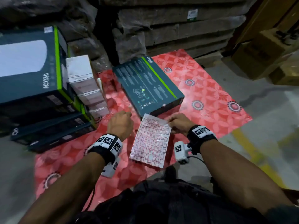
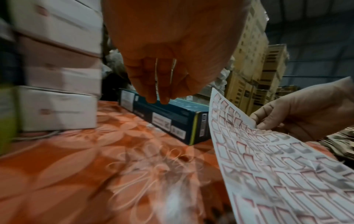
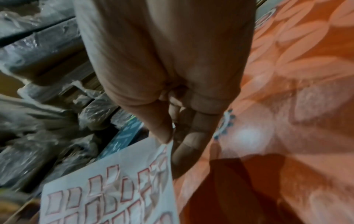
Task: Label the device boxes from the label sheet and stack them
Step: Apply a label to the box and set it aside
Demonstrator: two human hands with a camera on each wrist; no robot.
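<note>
Right hand (image 1: 178, 122) pinches the far right edge of the white paper label sheet printed with red-outlined rectangles (image 1: 151, 139), thumb on top. Left hand (image 1: 120, 122) hovers at nine o'clock of the sheet, fingers loosely curled, empty. One dark teal cardboard device box (image 1: 148, 85) lies flat at twelve o'clock on the red floral mat (image 1: 202, 88); several stacked boxes (image 1: 32, 67) stand at ten o'clock.
</note>
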